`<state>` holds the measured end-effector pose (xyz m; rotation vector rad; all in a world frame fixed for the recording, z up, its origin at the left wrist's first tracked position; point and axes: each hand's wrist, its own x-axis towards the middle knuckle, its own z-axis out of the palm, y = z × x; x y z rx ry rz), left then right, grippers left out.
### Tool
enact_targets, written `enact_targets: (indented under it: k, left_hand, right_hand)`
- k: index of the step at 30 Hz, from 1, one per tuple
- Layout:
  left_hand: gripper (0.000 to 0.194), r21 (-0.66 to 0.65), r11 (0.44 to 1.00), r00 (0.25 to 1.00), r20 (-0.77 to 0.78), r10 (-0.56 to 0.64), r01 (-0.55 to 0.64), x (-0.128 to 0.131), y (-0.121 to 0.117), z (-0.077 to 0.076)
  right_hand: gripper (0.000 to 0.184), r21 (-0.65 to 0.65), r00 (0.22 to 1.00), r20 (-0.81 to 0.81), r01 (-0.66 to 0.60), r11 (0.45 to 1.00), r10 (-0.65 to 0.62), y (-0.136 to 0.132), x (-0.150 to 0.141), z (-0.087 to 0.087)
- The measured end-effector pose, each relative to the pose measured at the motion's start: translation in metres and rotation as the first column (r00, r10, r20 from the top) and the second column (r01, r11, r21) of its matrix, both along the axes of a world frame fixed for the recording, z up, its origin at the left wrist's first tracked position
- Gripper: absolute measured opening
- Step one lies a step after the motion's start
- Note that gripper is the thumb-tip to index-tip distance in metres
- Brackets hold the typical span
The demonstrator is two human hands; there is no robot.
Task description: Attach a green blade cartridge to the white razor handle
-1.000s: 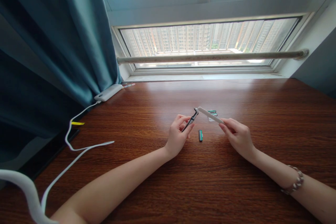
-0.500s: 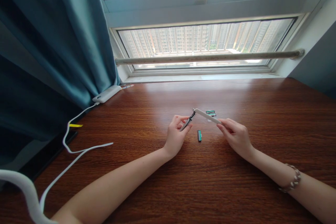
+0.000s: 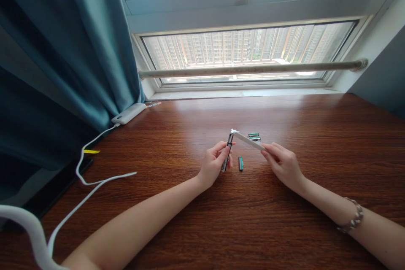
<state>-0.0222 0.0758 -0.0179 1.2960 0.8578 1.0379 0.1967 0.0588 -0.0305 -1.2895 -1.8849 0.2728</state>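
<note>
My left hand (image 3: 213, 164) is closed around a black and silver razor handle (image 3: 227, 154), which stands nearly upright with its head end at the top. My right hand (image 3: 284, 163) pinches one end of a slim white stick (image 3: 248, 141); what kind of stick it is I cannot tell. The stick's far end meets the top of the razor handle, where small whitish parts blur together. Between my hands, a green and black razor cartridge (image 3: 241, 163) lies on the table. Behind the stick lie more green-edged cartridges (image 3: 253, 135), partly hidden by it.
A brown wood-grain table (image 3: 177, 236) reaches to the window sill. At the left are a white power bank-like box (image 3: 129, 113) with a white cable (image 3: 79, 164), a yellow strip (image 3: 91, 152) and a blue curtain (image 3: 91, 50). A thick white tube (image 3: 25, 219) curves in at the lower left.
My left hand has turned the razor handle from a slant to nearly upright, and its lower end now shows. The white stick has shifted slightly left, its tip still at the handle's head.
</note>
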Motion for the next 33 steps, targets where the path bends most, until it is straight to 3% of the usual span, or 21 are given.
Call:
enact_targets:
  k: [7, 11, 15, 20, 25, 29, 33]
  left_hand:
    - [0.038, -0.019, 0.999, 0.991, 0.128, -0.026, 0.029, 0.001, 0.001, -0.005]
    - [0.038, -0.062, 0.998, 0.976, 0.217, -0.004, 0.018, 0.002, 0.005, -0.006]
    - [0.033, -0.104, 0.993, 0.965, 0.249, 0.084, -0.059, 0.003, 0.010, -0.007]
    - [0.030, -0.113, 0.982, 0.970, 0.174, 0.170, -0.152, 0.000, 0.019, -0.009]
    - [0.030, 0.061, 0.974, 0.971, -0.083, 0.223, -0.219, -0.011, 0.030, -0.010]
    - [0.025, 0.270, 0.934, 0.853, -0.403, 0.330, -0.234, -0.022, 0.037, -0.008]
    - [0.025, 0.470, 0.866, 0.593, -0.653, 0.471, -0.169, -0.027, 0.042, -0.008]
  right_hand:
    - [0.022, -0.002, 0.999, -0.019, -0.027, 1.000, 0.027, 0.000, 0.000, 0.001]
    - [0.025, -0.030, 0.993, -0.076, 0.086, 0.996, -0.088, 0.001, 0.000, 0.002]
    - [0.030, -0.072, 0.989, -0.104, 0.100, 0.992, -0.107, 0.001, 0.001, 0.001]
    - [0.033, -0.166, 0.978, -0.166, 0.101, 0.981, -0.128, 0.001, 0.003, 0.000]
    - [0.030, -0.196, 0.974, -0.192, 0.084, 0.977, -0.122, 0.002, 0.003, 0.001]
    - [0.029, -0.164, 0.978, -0.144, 0.128, 0.978, -0.152, 0.002, 0.002, 0.000]
    - [0.027, -0.126, 0.981, -0.104, 0.153, 0.980, -0.167, 0.002, 0.002, 0.000]
